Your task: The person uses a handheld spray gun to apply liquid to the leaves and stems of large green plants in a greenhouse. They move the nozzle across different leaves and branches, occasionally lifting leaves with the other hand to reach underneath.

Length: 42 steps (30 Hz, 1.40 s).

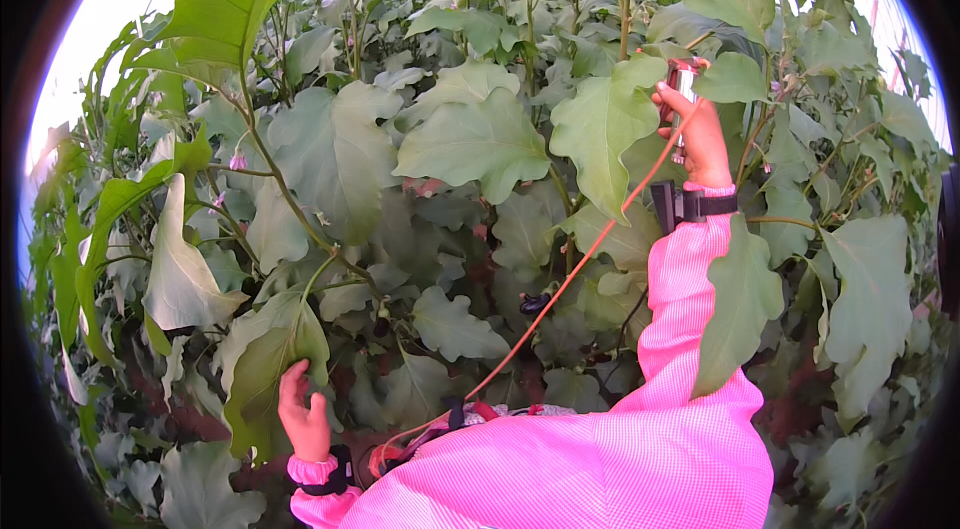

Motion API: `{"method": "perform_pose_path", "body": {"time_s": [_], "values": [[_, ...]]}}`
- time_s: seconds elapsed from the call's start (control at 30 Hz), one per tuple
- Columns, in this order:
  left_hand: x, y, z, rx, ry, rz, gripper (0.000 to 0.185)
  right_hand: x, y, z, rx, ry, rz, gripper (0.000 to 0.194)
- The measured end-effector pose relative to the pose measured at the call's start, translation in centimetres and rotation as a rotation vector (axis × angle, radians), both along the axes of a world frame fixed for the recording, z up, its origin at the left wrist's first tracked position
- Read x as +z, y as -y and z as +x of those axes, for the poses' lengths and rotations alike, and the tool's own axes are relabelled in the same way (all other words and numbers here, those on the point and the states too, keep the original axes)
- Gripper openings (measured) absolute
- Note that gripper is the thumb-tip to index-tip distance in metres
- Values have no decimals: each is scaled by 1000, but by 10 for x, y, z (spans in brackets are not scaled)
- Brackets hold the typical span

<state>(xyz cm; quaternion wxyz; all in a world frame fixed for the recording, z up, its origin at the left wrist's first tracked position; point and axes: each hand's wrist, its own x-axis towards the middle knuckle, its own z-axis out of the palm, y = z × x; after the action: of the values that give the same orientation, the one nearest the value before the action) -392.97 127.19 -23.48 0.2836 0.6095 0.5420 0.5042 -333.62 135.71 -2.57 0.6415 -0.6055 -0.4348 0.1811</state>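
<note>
My right hand (697, 131) is raised among the upper leaves, its fingers wrapped around a shiny metal handheld tool (682, 82) whose exact kind I cannot tell. An orange cord (577, 266) runs from near this tool down to my waist. Low on the left, my left hand (304, 416) has its fingers apart beside a large eggplant leaf (262, 386), at its right edge; whether they touch is unclear. A slanting eggplant stem (281, 184) rises above that hand. A small dark eggplant (534, 302) hangs in the shade near the cord.
Dense eggplant plants surround me, with broad leaves (480, 142) ahead and more leaves (870, 304) at the right. A pale purple flower (238, 160) hangs at the left. One leaf (739, 304) overlaps my right sleeve. Reddish soil shows between the lower leaves.
</note>
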Motion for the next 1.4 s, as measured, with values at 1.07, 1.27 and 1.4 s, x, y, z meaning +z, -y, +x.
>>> {"method": "perform_pose_path", "body": {"time_s": [1.07, 1.27, 1.4], "values": [[10, 11, 10, -85, 156, -5, 58, -76, 85, -210, 1043, -362, 304, 74], [21, 13, 4, -137, 158, 11, 57, -97, 15, -314, 1242, -544, 177, 63], [22, 11, 3, -156, 117, 51, 57, -97, -4, -329, 1248, -494, 212, 62]]}}
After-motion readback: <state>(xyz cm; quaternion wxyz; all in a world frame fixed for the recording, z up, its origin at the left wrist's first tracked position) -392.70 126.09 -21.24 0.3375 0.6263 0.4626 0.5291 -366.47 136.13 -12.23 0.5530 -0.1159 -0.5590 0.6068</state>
